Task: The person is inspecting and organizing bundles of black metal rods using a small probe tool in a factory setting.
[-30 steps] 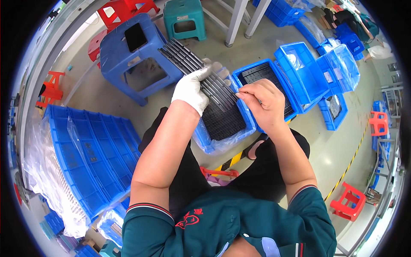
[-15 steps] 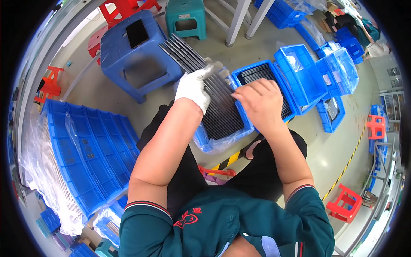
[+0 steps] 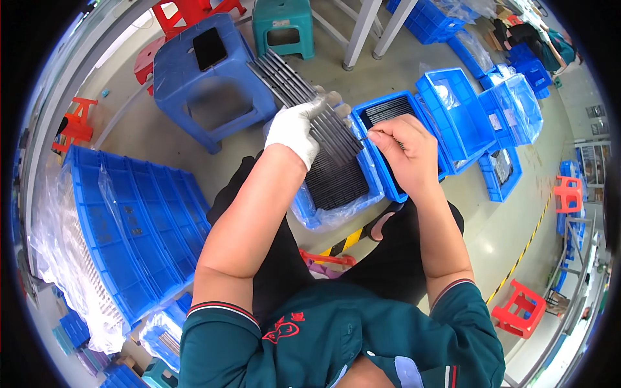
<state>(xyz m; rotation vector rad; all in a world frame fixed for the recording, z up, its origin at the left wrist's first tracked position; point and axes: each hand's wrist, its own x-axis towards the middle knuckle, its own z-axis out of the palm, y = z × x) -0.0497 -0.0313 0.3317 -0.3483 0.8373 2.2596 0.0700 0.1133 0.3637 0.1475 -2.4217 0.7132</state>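
Dark strips (image 3: pixel 304 84) in gloved left hand (image 3: pixel 294 129); right hand (image 3: pixel 404 149) pinches one

A single head-worn fisheye view looks steeply down, close over the person's lap and the floor (image 3: pixel 491 233).

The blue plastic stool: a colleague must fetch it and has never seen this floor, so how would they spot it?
Start from the person's white-gloved left hand holding a fan of long dark flat strips. Just beyond it on the grey floor stands the blue plastic stool. Unlike the teal stool and red stool nearby, a black phone-like slab lies on its seat.
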